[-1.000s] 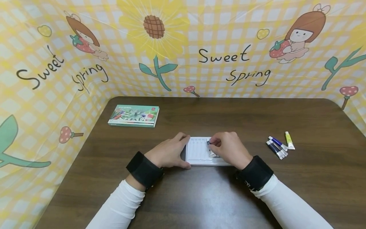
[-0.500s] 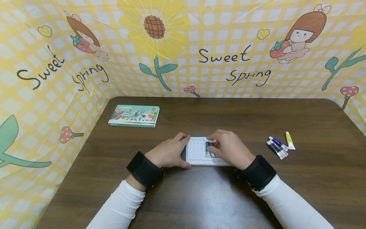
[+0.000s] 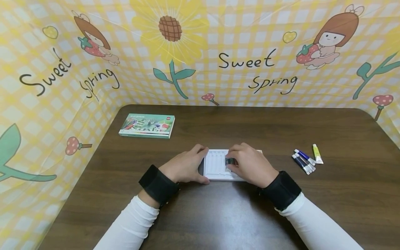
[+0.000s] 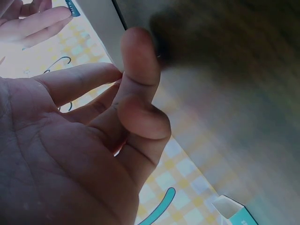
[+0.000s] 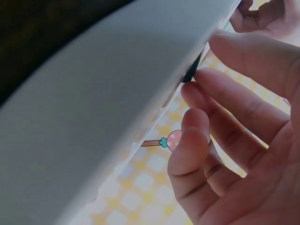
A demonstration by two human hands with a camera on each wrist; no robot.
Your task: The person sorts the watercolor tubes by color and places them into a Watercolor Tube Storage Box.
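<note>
A white grooved plastic tray [image 3: 215,163] lies on the brown table in front of me. My left hand [image 3: 185,165] grips its left end, forefinger at the far corner and thumb at the near edge. Over the tray's right part is my right hand [image 3: 251,166]. Its forefinger and thumb are spread, fingertips at a dark paint tube [image 3: 230,161] in the tray. The right wrist view shows a dark tube [image 5: 191,70] between these fingertips and the tray's underside [image 5: 93,117] from the side. The hand hides the tray's right part.
Several loose paint tubes, dark, blue and yellow [image 3: 317,154], lie to the right on the table [image 3: 200,215]. A green illustrated box [image 3: 147,125] sits at the back left. Yellow checked cloth [image 3: 200,45] stands behind and along the sides.
My right hand has shifted slightly over the tray, its fingers lowering around the tubes and covering more of them. The left hand stays at the tray's left end.
</note>
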